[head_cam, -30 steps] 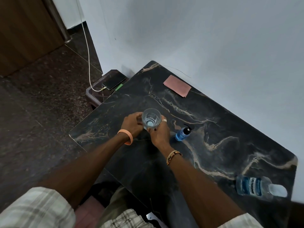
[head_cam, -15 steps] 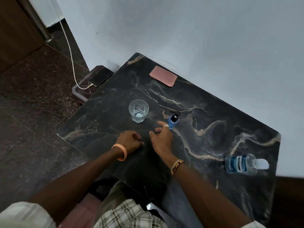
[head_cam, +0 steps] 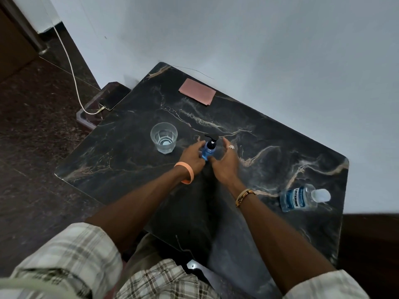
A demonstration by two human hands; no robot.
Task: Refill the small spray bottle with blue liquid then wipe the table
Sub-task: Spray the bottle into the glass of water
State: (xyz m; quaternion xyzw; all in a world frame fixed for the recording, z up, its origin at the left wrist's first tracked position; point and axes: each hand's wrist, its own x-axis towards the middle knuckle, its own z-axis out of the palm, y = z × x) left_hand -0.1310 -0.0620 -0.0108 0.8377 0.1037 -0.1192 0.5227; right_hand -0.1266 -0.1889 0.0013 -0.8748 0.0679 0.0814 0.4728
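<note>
Small spray bottle [head_cam: 209, 148] stands held by left hand [head_cam: 192, 157], right hand [head_cam: 226, 164] beside.

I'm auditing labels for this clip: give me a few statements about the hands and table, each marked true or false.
The left hand grips the spray bottle. True.
The right hand holds the glass. False: it is open beside the spray bottle.
The glass is full. False: only a little liquid at its bottom.
The cloth lies near the table's far edge. True.
The mouthwash bottle touches the glass. False: it is far off to the right.
</note>
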